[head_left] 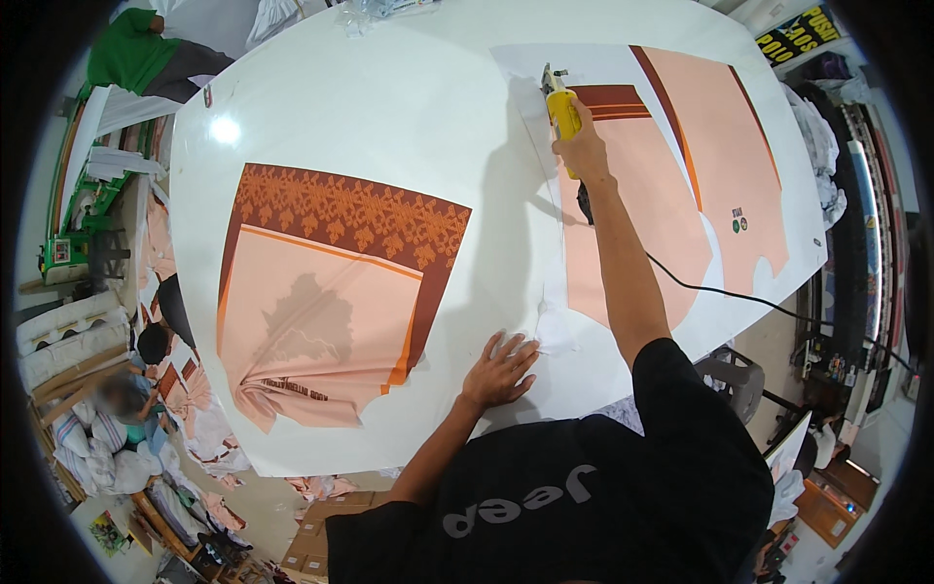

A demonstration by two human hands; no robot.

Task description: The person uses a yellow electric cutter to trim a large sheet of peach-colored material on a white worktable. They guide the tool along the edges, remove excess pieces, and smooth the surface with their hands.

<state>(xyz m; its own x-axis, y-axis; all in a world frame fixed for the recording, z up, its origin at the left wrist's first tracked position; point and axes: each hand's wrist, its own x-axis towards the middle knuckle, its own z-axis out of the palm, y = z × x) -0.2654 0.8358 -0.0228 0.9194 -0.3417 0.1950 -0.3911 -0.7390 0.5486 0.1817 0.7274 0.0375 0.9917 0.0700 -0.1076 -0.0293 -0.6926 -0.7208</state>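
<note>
Wrapped around a yellow electric fabric cutter (563, 113), my right hand (586, 153) reaches out to the far side of the white table (379, 107). The cutter's metal head is at the far left edge of a peach fabric panel (637, 229) with a dark red band, where white margin surrounds the print. My left hand (499, 374) lies flat on the tabletop with fingers spread, its fingertips beside a crumpled white strip (556, 329). Another peach panel (316, 311), with a patterned red-brown border and a folded near corner, lies to the left.
A black power cord (739, 291) trails right from the cutter. Another peach panel (725, 156) lies at the table's right. One person in green (131, 54) stands far left; another person (122, 397) is among fabric piles on the left. A grey chair (732, 382) stands near right.
</note>
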